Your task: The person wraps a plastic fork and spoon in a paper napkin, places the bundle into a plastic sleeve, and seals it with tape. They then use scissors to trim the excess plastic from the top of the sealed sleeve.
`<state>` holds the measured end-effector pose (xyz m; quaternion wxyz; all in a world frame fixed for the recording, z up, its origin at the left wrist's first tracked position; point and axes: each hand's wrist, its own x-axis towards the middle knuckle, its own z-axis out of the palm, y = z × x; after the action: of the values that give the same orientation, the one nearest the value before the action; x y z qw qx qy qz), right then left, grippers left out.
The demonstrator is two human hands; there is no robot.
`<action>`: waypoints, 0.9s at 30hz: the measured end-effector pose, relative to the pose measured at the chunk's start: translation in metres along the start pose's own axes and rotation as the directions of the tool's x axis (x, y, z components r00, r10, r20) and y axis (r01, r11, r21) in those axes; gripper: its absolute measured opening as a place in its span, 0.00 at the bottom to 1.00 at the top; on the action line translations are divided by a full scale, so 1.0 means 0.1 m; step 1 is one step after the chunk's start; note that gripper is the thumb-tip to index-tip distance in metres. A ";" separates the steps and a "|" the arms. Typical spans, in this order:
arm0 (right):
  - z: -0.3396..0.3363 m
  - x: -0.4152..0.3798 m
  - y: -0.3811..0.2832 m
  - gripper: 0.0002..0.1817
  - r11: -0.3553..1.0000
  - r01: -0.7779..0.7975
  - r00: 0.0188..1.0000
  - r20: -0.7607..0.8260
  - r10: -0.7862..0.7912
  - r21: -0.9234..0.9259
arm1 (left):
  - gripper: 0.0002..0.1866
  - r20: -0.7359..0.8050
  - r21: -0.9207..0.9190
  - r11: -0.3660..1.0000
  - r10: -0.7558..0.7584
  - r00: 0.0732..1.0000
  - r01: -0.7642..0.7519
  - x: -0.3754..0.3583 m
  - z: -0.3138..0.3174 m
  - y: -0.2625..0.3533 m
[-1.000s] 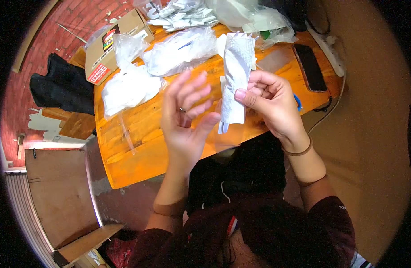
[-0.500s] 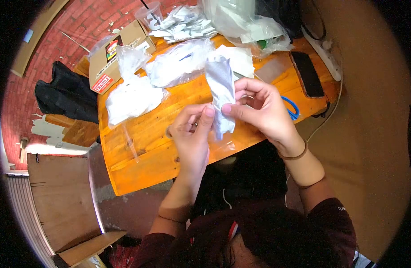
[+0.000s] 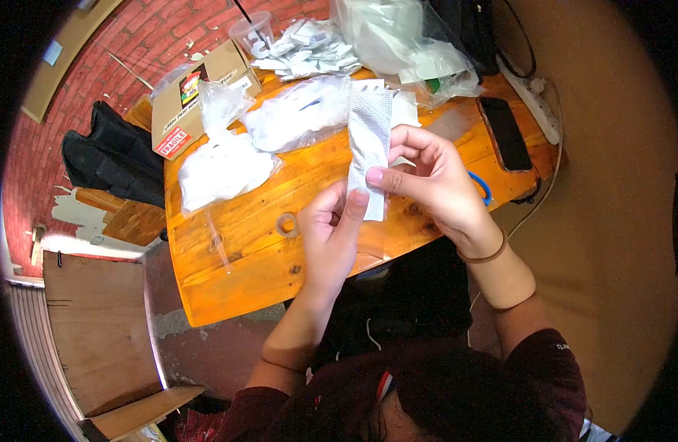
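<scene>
A narrow, folded white paper napkin (image 3: 370,136) with an embossed texture stands upright between my hands above the table. My left hand (image 3: 330,234) pinches its lower left edge, thumb in front. From the other side, my right hand (image 3: 433,177) grips the middle of its right edge between thumb and curled fingers. Beside my left hand a small roll of tape (image 3: 278,225) lies on the wooden table (image 3: 243,287). Past my right hand a blue loop-shaped handle (image 3: 487,191) shows in part; the rest is hidden.
Two plastic bags of white items, a nearer bag (image 3: 225,177) and a farther bag (image 3: 298,114), lie on the table. Behind them are a cardboard box (image 3: 180,110), a pile of white packets (image 3: 309,51) and a plastic cup (image 3: 250,33). A phone (image 3: 505,136) rests at right.
The napkin has turned flatter and straighter, its embossed face showing more. My left hand has shifted slightly right and down, uncovering the tape roll.
</scene>
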<state>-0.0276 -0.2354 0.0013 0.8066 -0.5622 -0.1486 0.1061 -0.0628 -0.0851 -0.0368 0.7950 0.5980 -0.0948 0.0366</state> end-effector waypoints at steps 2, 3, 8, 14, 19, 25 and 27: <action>-0.01 0.00 -0.02 0.14 0.997 -0.004 1.000 0.002 0.004 -0.082 | 0.15 -0.015 0.061 0.998 0.009 1.000 -0.008 0.00 -0.02 0.00; -0.03 0.00 -0.07 0.16 0.991 -0.012 1.000 0.010 0.013 -0.137 | 0.15 -0.022 0.091 0.996 0.014 1.000 -0.012 0.00 -0.03 0.00; 0.00 0.10 -0.24 0.19 0.946 0.273 0.953 -0.085 -0.291 -0.177 | 0.18 0.056 0.143 0.990 0.003 0.998 -0.011 0.00 -0.05 0.00; 0.07 0.08 -0.35 0.16 0.856 0.368 0.909 -0.053 -0.413 -0.364 | 0.14 0.010 0.074 0.997 -0.013 1.000 0.012 -0.02 0.02 0.06; 0.13 0.02 -0.22 0.14 0.810 0.433 0.870 -0.052 -0.490 -0.395 | 0.15 0.018 0.047 0.999 0.002 1.000 -0.002 -0.02 0.03 0.07; 0.13 -0.02 -0.12 0.13 0.779 0.438 0.860 -0.043 -0.508 -0.449 | 0.16 -0.010 0.042 0.999 0.008 1.000 -0.008 0.01 0.07 0.11; 0.11 -0.02 -0.09 0.13 0.763 0.445 0.852 -0.040 -0.521 -0.469 | 0.16 -0.023 0.030 0.999 0.025 0.999 -0.024 0.02 0.09 0.10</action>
<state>-0.0333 -0.2298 0.0131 0.6661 -0.6800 -0.2404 -0.1904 -0.0634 -0.0905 -0.0244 0.7865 0.6082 -0.0923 0.0549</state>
